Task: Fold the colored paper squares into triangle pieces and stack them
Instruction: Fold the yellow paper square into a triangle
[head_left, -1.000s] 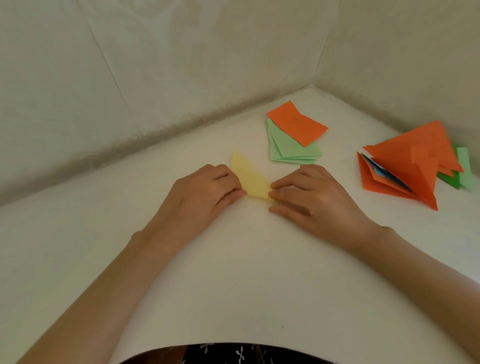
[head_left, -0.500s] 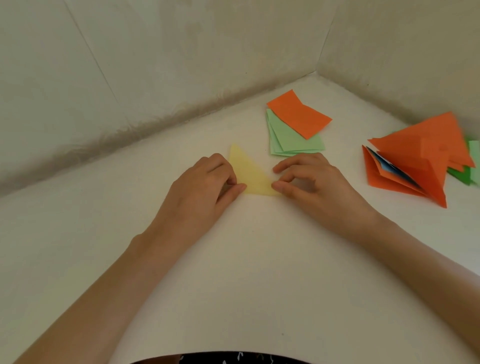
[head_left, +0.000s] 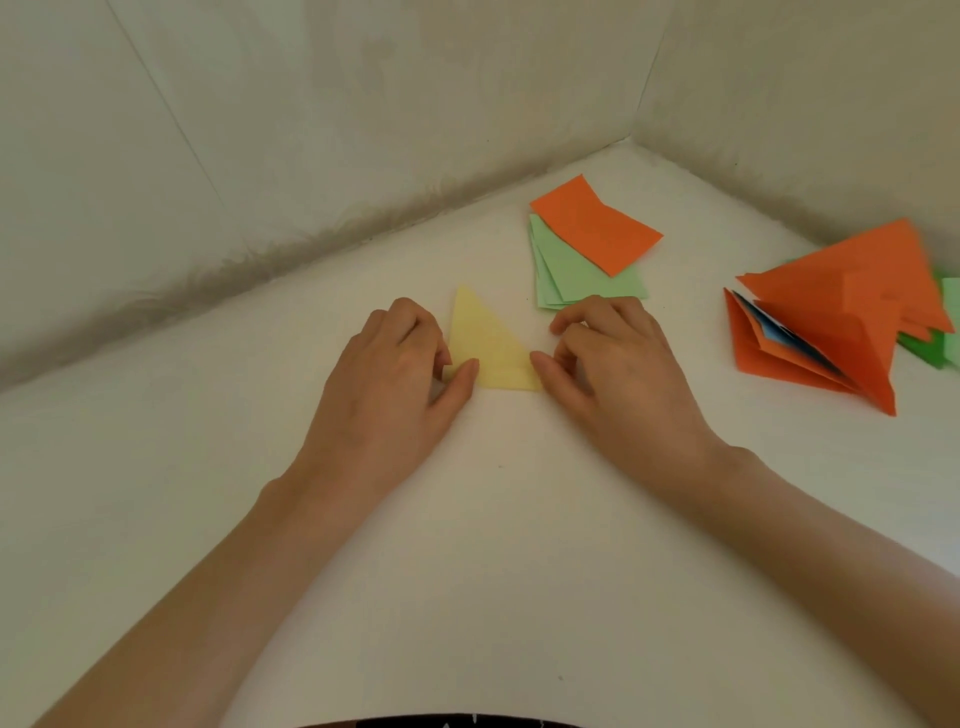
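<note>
**A:** How far along is the job?

**B:** Partway, I'd judge. A folded pile (head_left: 841, 312) sits at the far right of the bench (head_left: 493, 545). It is mostly orange triangles, with a blue sheet showing between the layers and green pieces poking out behind. So several are done.

**A:** And what's left?

**B:** A loose stack of flat sheets lies at the back, near the corner of the walls (head_left: 311, 130). It has an orange square (head_left: 595, 226) on top of several green squares (head_left: 587, 283), slightly splayed. None of those are folded yet.

**A:** And the piece being worked?

**B:** A yellow triangle (head_left: 485, 353) lies flat on the bench between the hands, its long point away from the person. It isn't on the pile. I can't tell whether it needs another fold.

**A:** The hands?

**B:** The left hand (head_left: 395, 374) has its thumb on the near left corner and its curled fingers tucked against the left edge, so it seems to pinch that corner. The right hand (head_left: 618, 374) touches the right corner with its thumb tip. Its fingers are curled, and I see nothing held in them.

**A:** Materials?

**B:** Thin matt paper with straight edges and sharp creases. The folded pile fans open rather than lying flat, so I'd expect it to be light and springy. The bench is smooth, white and matt. The walls are pale, with a scuffed grey seam at the base.
</note>
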